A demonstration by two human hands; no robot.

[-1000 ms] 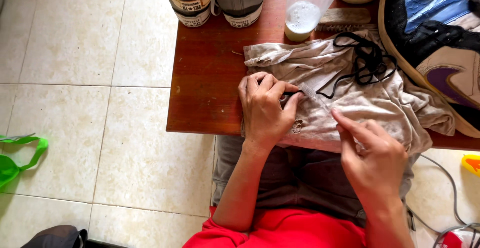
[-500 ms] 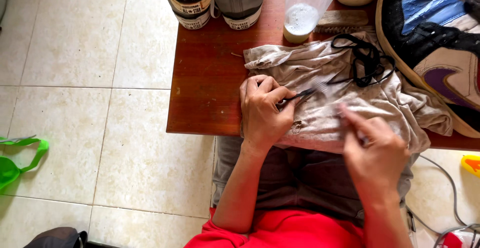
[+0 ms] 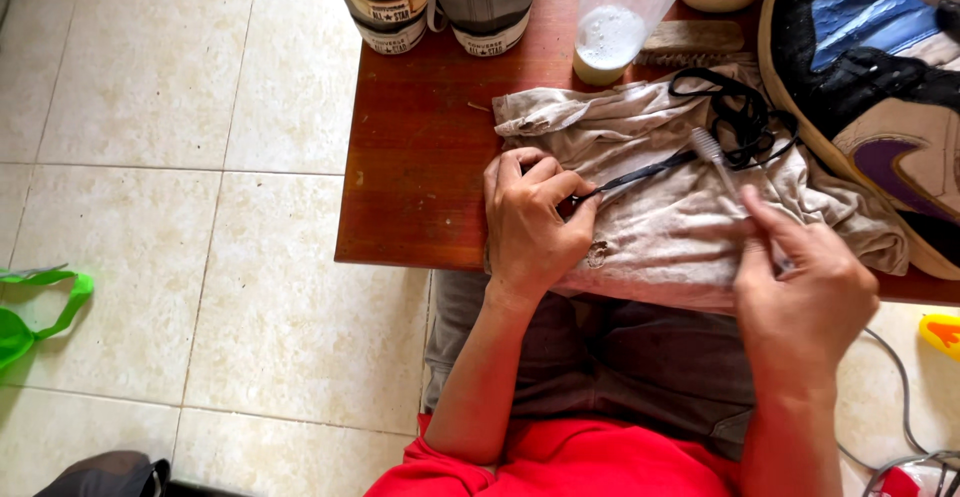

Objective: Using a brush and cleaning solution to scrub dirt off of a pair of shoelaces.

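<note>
L hand (image 3: 535,219) rests on a stained grey cloth (image 3: 680,227), fingers curled, pinching one end of a black shoelace (image 3: 640,173) between thumb and forefinger. Lace runs taut from the fingertips up and away to a tangled bunch by a black, blue & purple sneaker (image 3: 880,87). R hand (image 3: 800,292) grips a clear toothbrush (image 3: 722,162), fingers closed on the handle, bristle head touching the lace just beyond L fingertips. Cloth lies on a brown wooden table (image 3: 420,167). Plastic cup (image 3: 625,17) w/ white foam stands well beyond both hands.
</note>
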